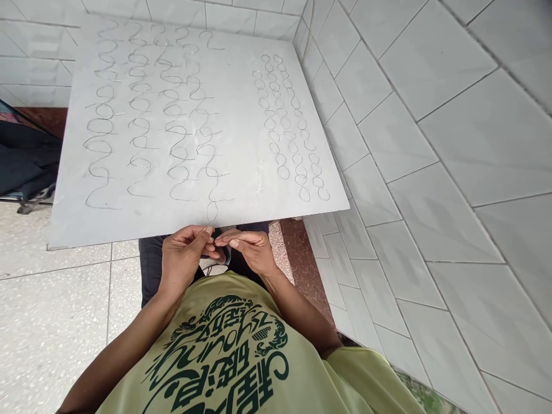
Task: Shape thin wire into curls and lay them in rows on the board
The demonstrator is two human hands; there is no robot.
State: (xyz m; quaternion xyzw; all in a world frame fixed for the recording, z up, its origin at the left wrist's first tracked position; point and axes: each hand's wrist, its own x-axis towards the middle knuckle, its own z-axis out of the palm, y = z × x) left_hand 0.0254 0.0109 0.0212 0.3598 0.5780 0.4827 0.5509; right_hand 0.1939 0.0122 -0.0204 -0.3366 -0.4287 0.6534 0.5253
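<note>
My left hand (183, 250) is closed in a pinch at the near edge of a white board (239, 172). A thin wire (213, 211), bent into a loop, rises from its fingertips over the board. Beside it, my right hand (252, 247) has its fingers together and its thumb pressed against them, the tips almost meeting my left fingers. What lies between the right fingers is too small to make out. Several columns of thin S-shaped wires (179, 132) lie on the left and middle of the board. Rows of figure-eight wire loops (284, 121) lie toward its right side.
A white tiled wall (431, 172) runs along the right, and another tiled wall (172, 11) stands behind the board. A dark bag-like item (26, 155) is at the left. Below is a speckled floor (56, 310) with a red-brown strip (302, 264).
</note>
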